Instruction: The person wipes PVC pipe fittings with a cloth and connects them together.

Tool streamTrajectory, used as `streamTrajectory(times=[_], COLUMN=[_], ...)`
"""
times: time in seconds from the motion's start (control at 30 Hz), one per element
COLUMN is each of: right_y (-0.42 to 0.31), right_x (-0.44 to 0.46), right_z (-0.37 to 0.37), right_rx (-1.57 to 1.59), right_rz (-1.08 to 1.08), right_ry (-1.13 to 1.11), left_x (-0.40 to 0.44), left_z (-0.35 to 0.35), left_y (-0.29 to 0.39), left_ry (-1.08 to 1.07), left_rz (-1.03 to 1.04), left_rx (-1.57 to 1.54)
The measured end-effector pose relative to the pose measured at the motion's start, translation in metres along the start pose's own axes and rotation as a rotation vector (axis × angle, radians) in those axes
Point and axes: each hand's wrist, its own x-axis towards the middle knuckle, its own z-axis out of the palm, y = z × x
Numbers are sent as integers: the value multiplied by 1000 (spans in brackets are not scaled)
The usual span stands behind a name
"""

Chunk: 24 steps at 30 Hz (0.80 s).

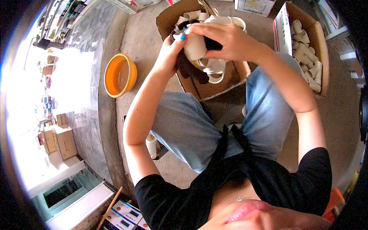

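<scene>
Both my hands are raised over an open cardboard box (pixel 234 76) with white plastic pipe fittings in it. Between them is one white pipe fitting (pixel 195 48), its wide round end facing me. My left hand (pixel 168 55) grips the fitting's left side, with a dark brown cloth (pixel 188 71) bunched against it and hanging below. My right hand (pixel 226 40) closes on the fitting's top and right side, its fingers reaching across. Something bright blue shows at the left thumb tip. Part of the cloth is hidden behind the fitting and the hands.
A second cardboard box (pixel 324 57) at the right holds several white fittings (pixel 306 57). An orange basin (pixel 134 74) stands on the concrete floor at the left. My jeans-clad knees flank the near box. Cartons (pixel 64 142) stand farther left, beyond a low ledge.
</scene>
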Motion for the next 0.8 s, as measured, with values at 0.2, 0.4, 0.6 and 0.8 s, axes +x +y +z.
streamTrajectory(times=[0.2,0.4,0.6,0.8], right_y=[5,9,-19,-6], right_x=[6,10,13,20], right_z=[1,19,40,32], right_rx=[34,-185,-337,-68], right_rz=[-74,-9,80,-78], right_ry=[-13,89,192,211], left_x=[-11,4,-3,-8], left_z=[-8,3,16,-1], left_y=[11,7,8,18], left_ry=[-190,218,486,187], left_rz=[11,254,421,407], left_rx=[-71,164,476,194])
